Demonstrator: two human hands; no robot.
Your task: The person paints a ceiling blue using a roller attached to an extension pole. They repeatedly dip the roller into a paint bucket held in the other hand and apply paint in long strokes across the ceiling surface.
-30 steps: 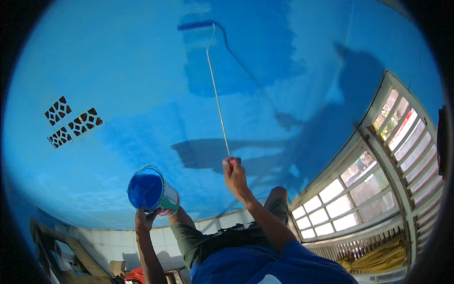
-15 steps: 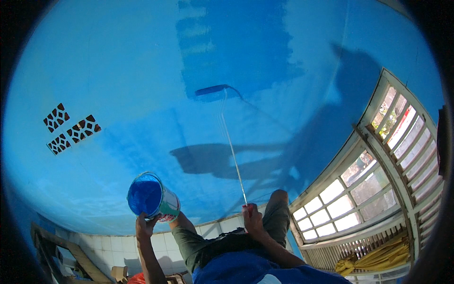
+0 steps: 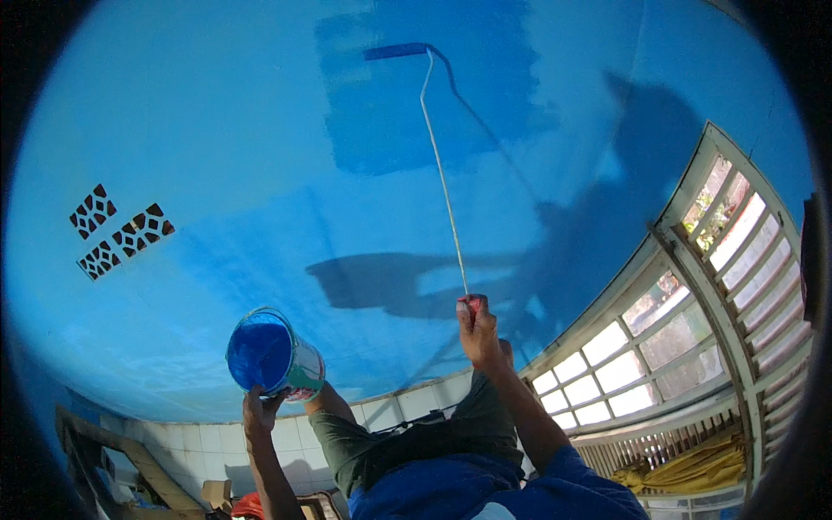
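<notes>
My left hand (image 3: 262,411) grips the rim and side of a paint bucket (image 3: 305,368), tilted so its mouth faces up and left. Blue paint (image 3: 263,354) coats its inside. In my right hand (image 3: 479,334), fingers wrapped round its red handle, is a paint roller (image 3: 448,195) with a long thin metal rod. The roller's blue sleeve (image 3: 396,52) lies against or close to the wall, over a patch of darker blue paint (image 3: 433,121). Paler streaks show along that patch's left side. The surrounding wall (image 3: 234,113) is lighter blue.
Three patterned vent blocks (image 3: 143,231) pierce the wall at left. A barred window (image 3: 624,360) spans the right, with yellow cloth (image 3: 693,464) below it. White tiles (image 3: 208,438) line the wall's bottom. A wooden frame (image 3: 130,459) stands at lower left, near a cardboard box (image 3: 217,496).
My right hand has risen, pushing the roller up the wall from the patch's lower edge into its upper part. The bucket has shifted slightly left and up with my left hand.
</notes>
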